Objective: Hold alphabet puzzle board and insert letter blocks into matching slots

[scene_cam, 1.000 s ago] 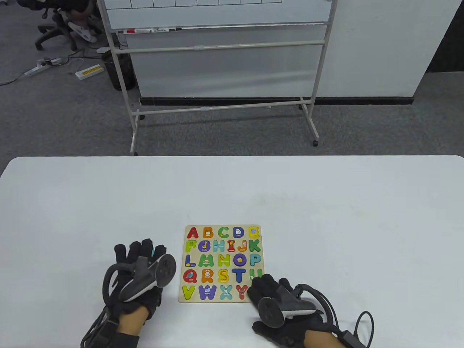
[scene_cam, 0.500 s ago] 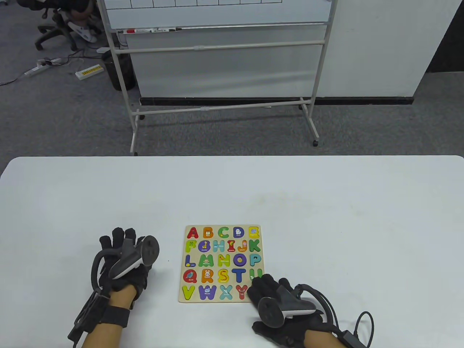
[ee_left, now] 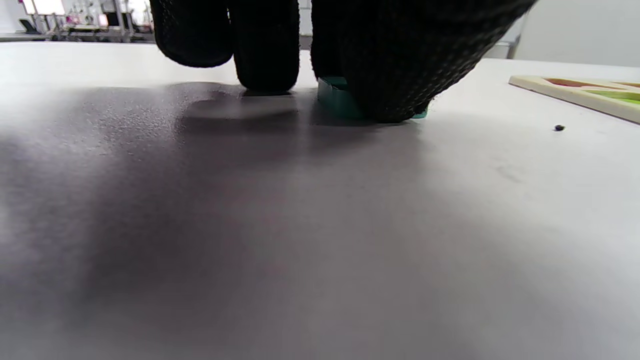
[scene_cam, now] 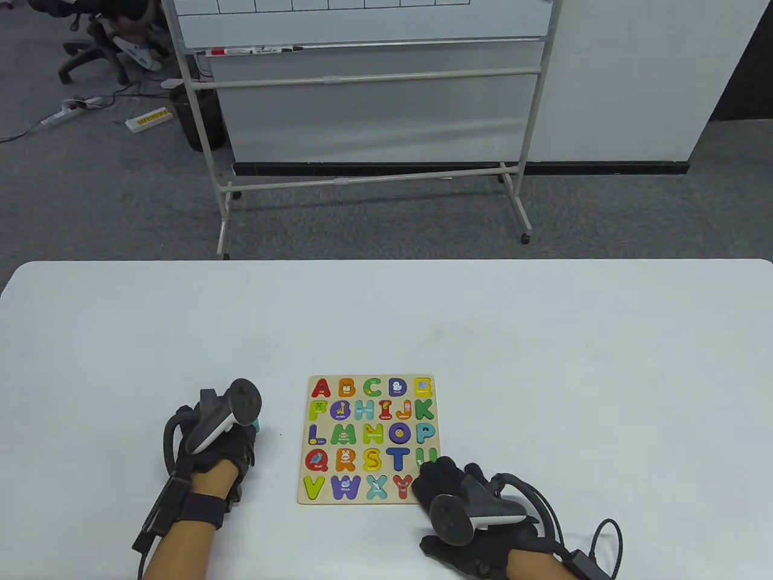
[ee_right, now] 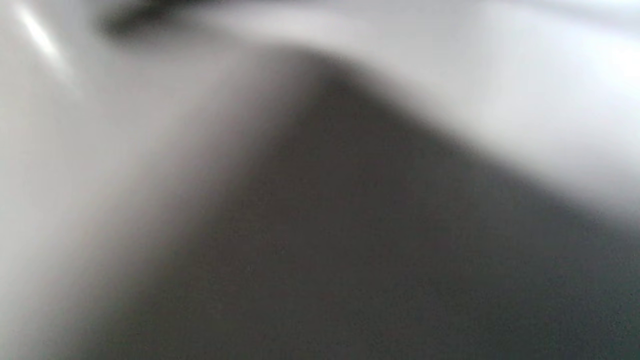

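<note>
Teal block [ee_left: 336, 95] lies under left hand [scene_cam: 220, 444] fingertips [ee_left: 390, 75].

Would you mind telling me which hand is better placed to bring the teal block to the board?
Left. The left hand already covers the teal block on the table, while the right hand rests on the puzzle board corner.

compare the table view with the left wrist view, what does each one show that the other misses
Only the table view shows the right hand resting on the near right corner of the puzzle board, the letters filling it, and the whiteboard stand behind the table.

Only the left wrist view shows the left hand's fingertips down on the table around the teal block.

Both show the left hand, a bit of teal block and part of the board.
</note>
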